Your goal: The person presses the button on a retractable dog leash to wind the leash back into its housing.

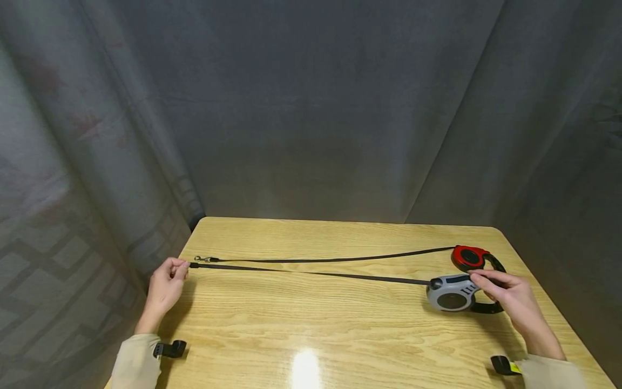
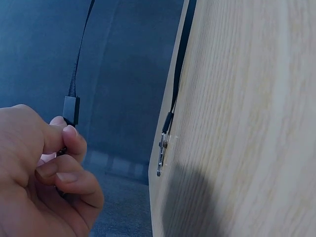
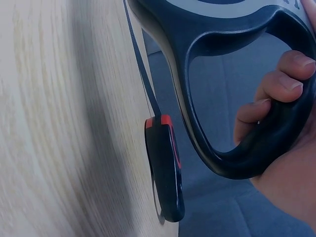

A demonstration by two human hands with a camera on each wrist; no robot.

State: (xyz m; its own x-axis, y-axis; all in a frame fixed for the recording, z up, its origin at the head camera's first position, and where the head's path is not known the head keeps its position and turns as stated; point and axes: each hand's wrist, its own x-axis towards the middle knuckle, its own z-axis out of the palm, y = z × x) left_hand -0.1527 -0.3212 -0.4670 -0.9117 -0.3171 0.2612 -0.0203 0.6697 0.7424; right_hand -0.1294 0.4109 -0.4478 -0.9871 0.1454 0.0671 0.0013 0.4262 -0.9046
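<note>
Two retractable leashes lie across a wooden table (image 1: 340,335). My right hand (image 1: 507,294) grips the black handle (image 3: 256,148) of the grey leash (image 1: 449,294), fingers curled round the loop. Its black strap (image 1: 311,273) runs left to my left hand (image 1: 167,283), which pinches the strap's end piece (image 2: 71,109) between thumb and fingers. The red leash (image 1: 468,256) lies just behind the grey one, also seen as the red leash (image 3: 165,173) in the right wrist view. Its strap (image 1: 335,259) stretches left to a metal clip (image 1: 200,259), the clip (image 2: 162,153) resting on the table.
Grey curtain fabric (image 1: 311,108) hangs close behind and to both sides of the table. The table's left edge (image 1: 187,246) is beside my left hand, its right edge (image 1: 534,275) beside my right. Wrist camera straps show on both sleeves.
</note>
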